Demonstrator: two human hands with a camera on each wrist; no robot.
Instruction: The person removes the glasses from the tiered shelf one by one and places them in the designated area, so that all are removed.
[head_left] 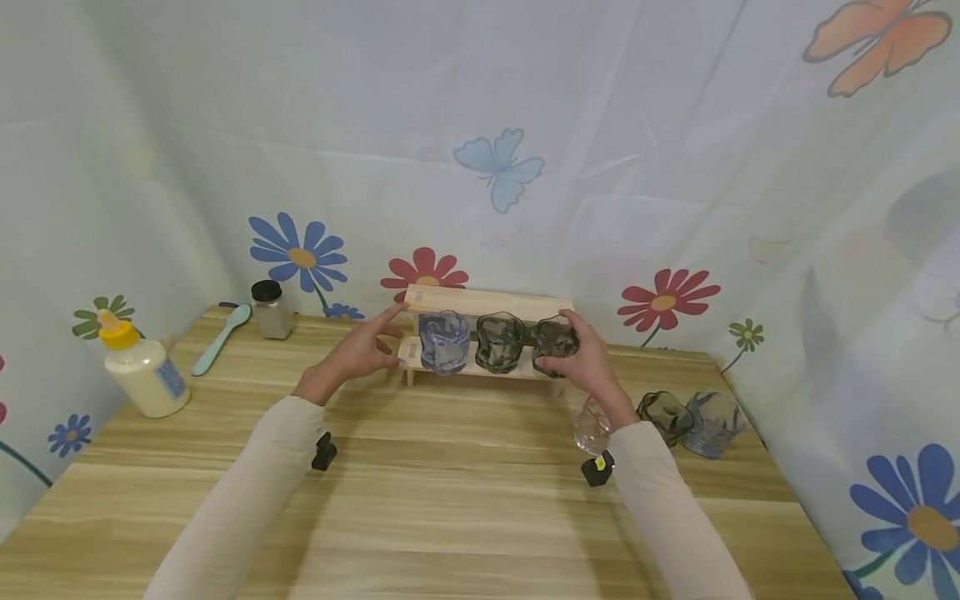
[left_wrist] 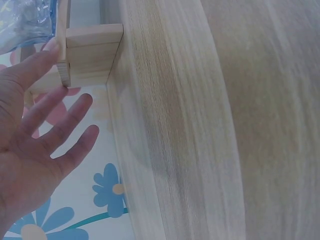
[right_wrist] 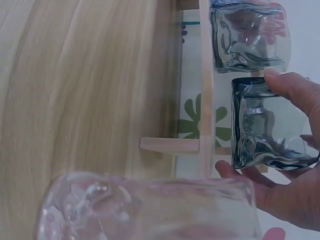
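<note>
A two-step wooden rack [head_left: 483,301] stands at the back of the table. On its lower step are a bluish glass [head_left: 445,343] and a dark grey glass [head_left: 500,343]. My right hand [head_left: 588,357] grips another dark grey glass [right_wrist: 270,125] at the step's right end, thumb on one side and fingers round the other. In the right wrist view a small gap shows between its base and the step. My left hand [head_left: 362,343] is at the rack's left end, fingers spread, thumb touching the lower step's edge [left_wrist: 63,60].
Beside my right forearm stand a pinkish clear glass [head_left: 592,429], a dark glass [head_left: 664,417] and a faintly bluish glass [head_left: 711,423]. At the left are a yellow-capped glue bottle [head_left: 150,375], a mint spoon [head_left: 221,340] and a black-lidded jar [head_left: 272,312]. A printed curtain [head_left: 375,183] hangs behind.
</note>
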